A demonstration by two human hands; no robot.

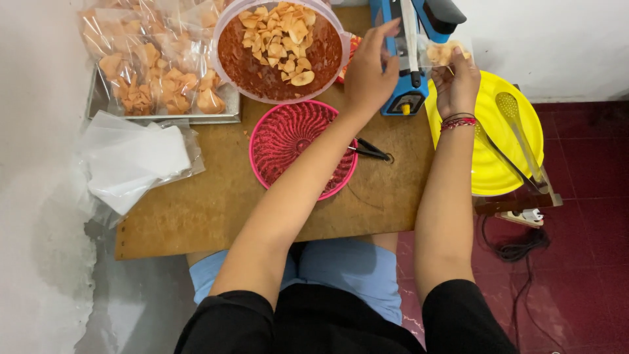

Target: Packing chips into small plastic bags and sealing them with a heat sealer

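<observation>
While the left hand [368, 73] rests on the blue sealer [411, 46], its fingers [388, 29] are bent over the sealer's arm and press down on it. They hold nothing else. The right hand [457, 84] is just beside it, on the other side of the sealer. Its fingers [466, 60] pinch a small clear bag [442, 52] with chips inside. The bag is up off the worktop [216, 203], and its open end goes into the sealer, right under the left fingers. A red band [457, 122] sits on the right wrist.

Near the left fingers, on their outer side, stands a big clear bowl [282, 49]. It has red powder and pale chips in it. A pink basket [303, 147] lies below the left hand, close to the arm. Black scissors [370, 151] lie just beside the basket, between the two arms.

Below the right fingers is a yellow plate [491, 170]. Tongs [521, 141] lie on it.

Far from both hands, past the bowl, a metal tray [226, 117] holds many full bags [151, 59] of chips. Near that tray lies a pile of flat bags [134, 160] with nothing in them, well apart from the fingers.

A black cord [517, 252] lies on the red floor [583, 196] below the plate.
</observation>
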